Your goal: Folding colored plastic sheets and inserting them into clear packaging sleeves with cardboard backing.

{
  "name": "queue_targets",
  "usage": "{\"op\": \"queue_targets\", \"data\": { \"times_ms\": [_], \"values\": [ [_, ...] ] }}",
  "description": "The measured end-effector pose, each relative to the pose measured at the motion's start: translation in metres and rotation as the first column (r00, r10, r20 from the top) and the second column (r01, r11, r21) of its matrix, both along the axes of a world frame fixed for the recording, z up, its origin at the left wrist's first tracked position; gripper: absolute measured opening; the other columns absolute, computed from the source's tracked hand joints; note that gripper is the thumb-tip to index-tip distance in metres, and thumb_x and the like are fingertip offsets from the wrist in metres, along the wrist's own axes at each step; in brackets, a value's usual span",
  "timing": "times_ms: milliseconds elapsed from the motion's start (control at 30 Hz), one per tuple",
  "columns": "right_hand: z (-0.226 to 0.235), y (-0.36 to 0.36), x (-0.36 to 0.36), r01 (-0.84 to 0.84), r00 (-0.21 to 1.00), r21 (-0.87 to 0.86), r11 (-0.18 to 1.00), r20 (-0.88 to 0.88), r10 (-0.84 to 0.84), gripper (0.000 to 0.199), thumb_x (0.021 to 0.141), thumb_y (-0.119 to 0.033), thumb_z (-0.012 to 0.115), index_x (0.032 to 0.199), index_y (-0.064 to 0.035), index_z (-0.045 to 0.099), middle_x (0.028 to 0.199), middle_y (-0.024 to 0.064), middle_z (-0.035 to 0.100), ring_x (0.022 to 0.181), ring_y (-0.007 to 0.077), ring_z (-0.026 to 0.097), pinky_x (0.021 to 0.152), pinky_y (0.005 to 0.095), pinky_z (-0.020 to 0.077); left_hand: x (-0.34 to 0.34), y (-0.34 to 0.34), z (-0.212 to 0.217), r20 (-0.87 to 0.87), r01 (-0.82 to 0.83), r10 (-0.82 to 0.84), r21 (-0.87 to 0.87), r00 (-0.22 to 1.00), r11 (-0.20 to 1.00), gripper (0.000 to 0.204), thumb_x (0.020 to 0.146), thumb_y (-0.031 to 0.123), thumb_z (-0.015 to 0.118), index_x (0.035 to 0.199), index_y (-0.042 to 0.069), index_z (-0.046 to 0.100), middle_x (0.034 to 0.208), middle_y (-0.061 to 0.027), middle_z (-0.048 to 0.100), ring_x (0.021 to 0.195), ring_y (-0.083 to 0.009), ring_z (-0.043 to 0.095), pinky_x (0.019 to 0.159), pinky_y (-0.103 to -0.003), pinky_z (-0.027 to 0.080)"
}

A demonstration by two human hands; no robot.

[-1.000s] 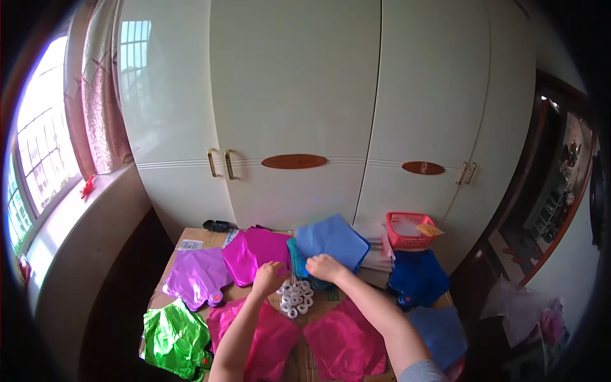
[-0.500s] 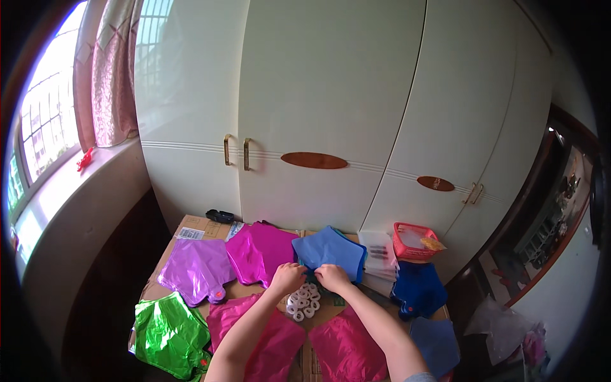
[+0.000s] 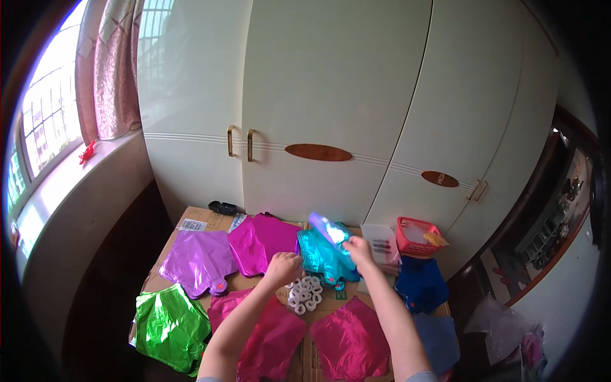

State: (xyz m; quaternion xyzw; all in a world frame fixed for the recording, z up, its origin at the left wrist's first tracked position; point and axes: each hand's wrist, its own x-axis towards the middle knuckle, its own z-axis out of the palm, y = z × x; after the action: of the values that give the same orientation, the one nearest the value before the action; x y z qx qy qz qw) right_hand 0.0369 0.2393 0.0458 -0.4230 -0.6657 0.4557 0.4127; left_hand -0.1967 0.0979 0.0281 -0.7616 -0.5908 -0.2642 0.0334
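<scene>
My right hand [image 3: 360, 252] grips a shiny blue foil balloon [image 3: 328, 229], flat and star-like, tilted up and seen nearly edge-on. Beneath it lies a stack of teal foil balloons [image 3: 323, 256]. Fingers curled, my left hand [image 3: 284, 267] is at the near side of the magenta foil balloons [image 3: 264, 245]; whatever it may hold is hidden. Close by it, a pile of white rings [image 3: 304, 294], perhaps small tape rolls, sits on the cardboard [image 3: 223, 224]. Dark pink foil balloons [image 3: 351, 340] lie between my forearms, with more pink ones [image 3: 273, 340] under my left forearm.
Lilac [image 3: 197, 258] and green foil balloons [image 3: 170, 328] lie at the left. To the right are clear plastic bags [image 3: 380, 245], a red basket [image 3: 415, 235], dark blue balloons [image 3: 421, 283] and a greyish-blue stack [image 3: 438, 344]. A white cupboard [image 3: 324, 76] stands behind.
My right hand has moved right and up, lifting the blue foil balloon and baring the teal stack. My left hand has drawn away slightly to the left, apart from the right.
</scene>
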Motion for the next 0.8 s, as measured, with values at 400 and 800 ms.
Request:
{"op": "queue_targets", "data": {
  "times_ms": [400, 800],
  "values": [
    [0.119, -0.064, -0.108, -0.369, 0.901, 0.928, -0.054, 0.343, -0.266, 0.011, 0.075, -0.012, 0.057, 0.086, -0.0138, 0.054, 0.071, 0.0027, 0.045, 0.068, 0.0186, 0.055, 0.057, 0.0310, 0.0491, -0.086, -0.093, 0.022, -0.004, -0.389, 0.391, -0.110, 0.920, 0.915, 0.028, 0.077, 0.025, 0.064, 0.101, 0.010, 0.067, 0.102, -0.0109, 0.066, 0.105, -0.0275, 0.059, 0.092, -0.042, 0.042],
    [-0.018, -0.116, -0.200, -0.810, 0.573, 0.538, 0.233, 0.811, 0.119, 0.012, 0.081, -0.019, 0.059, 0.078, -0.0081, 0.063, 0.083, 0.0068, 0.059, 0.084, 0.0256, 0.062, 0.074, 0.0382, 0.0521, -0.112, -0.121, -0.029, -0.154, -0.378, 0.364, -0.075, 0.919, 0.923, 0.024, 0.076, 0.024, 0.058, 0.096, 0.014, 0.067, 0.108, -0.0011, 0.065, 0.110, -0.0174, 0.057, 0.088, -0.039, 0.042]
  ]
}}
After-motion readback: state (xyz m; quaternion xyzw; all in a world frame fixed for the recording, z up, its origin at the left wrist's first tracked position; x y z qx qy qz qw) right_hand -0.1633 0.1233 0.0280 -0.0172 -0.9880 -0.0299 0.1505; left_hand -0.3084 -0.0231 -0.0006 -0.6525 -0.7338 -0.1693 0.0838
